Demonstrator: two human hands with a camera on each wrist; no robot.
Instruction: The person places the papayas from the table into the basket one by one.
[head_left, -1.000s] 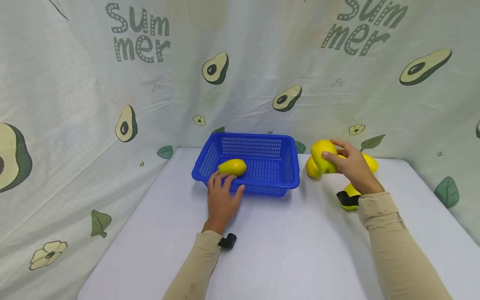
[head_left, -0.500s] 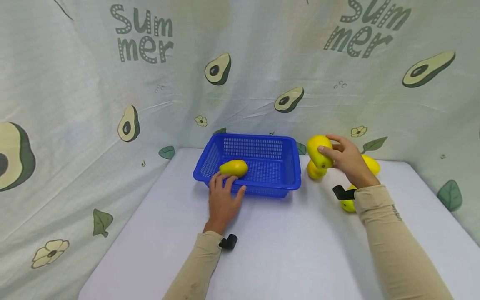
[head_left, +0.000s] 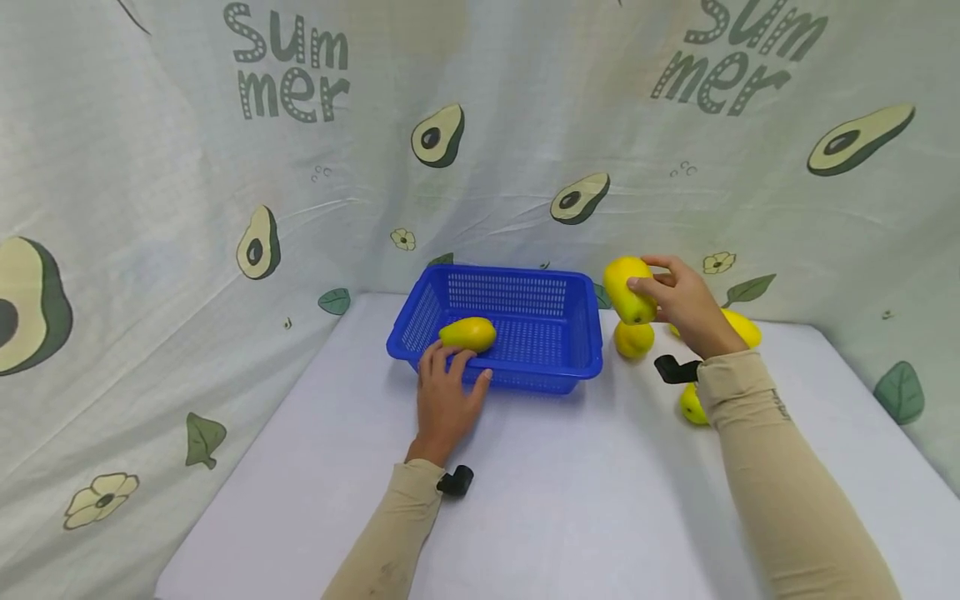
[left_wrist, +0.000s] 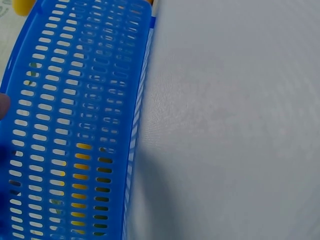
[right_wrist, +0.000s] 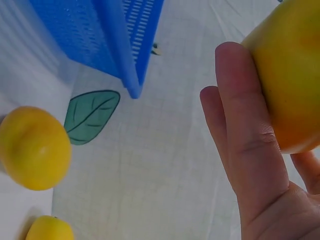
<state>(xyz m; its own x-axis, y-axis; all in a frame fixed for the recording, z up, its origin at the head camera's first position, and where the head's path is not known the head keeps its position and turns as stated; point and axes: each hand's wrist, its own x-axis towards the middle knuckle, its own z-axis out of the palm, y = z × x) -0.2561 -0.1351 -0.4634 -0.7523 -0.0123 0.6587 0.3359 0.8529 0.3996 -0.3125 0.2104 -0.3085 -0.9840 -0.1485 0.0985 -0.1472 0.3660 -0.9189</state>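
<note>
A blue perforated plastic basket [head_left: 543, 367] stands at the back of the table, with one yellow mango [head_left: 468, 334] lying inside at its left. My left hand [head_left: 447, 404] holds the basket's near rim, fingers bent over it and thumb lower on the outside. In the left wrist view only a fingertip [left_wrist: 3, 105] shows at the basket's edge. To the right of the basket, my right hand [head_left: 692, 310] grips another yellow mango [head_left: 628, 290] between thumb and fingers, raised above the table. The right wrist view shows this mango [right_wrist: 297, 75] against the fingers.
Beneath the raised mango, a mango [head_left: 634, 340] sits near the basket's right side. Others lie farther right, one mango [head_left: 741, 328] at the back and one mango [head_left: 693, 405] partly behind the right sleeve. A printed cloth [head_left: 495, 217] hangs behind the white table [head_left: 570, 492].
My right hand has lifted its mango higher and carried it slightly left, toward the basket. The left hand stays at the rim.
</note>
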